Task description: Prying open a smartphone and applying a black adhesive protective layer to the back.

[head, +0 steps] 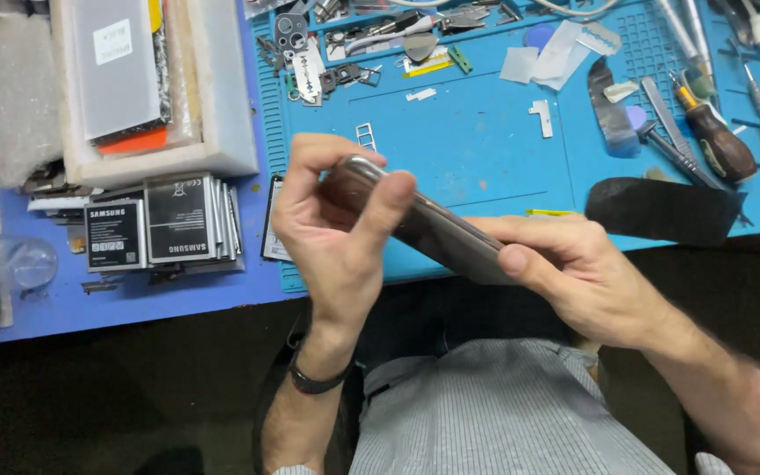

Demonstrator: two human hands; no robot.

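the left hand [332, 233] and the right hand [587, 281] are holding a dark smartphone [437, 230] edge-on between them, raised in front of the near edge of the blue work mat [477, 149]. the left fingers are curling tightly over the phone's upper end, thumb pressing along its side; the right fingers are wrapping the lower end, thumb lying on the edge. both hands are hiding the phone's ends, and its face is turning away, so only a glossy brownish-grey side is showing. a dark wristband [314, 380] is sitting on the left wrist, and a striped shirt [503, 413] is filling the bottom edge.

at the far left corner of the table a white foam tray [222, 105] is holding a flat grey slab with an orange strip, cut off at the top. near it a stack of phone batteries [160, 224] is lying by the table's near edge. a wooden-handled screwdriver [714, 132] and a black pad [661, 211] are lying on the mat's right side; the small parts along its far edge are too jumbled to make out.
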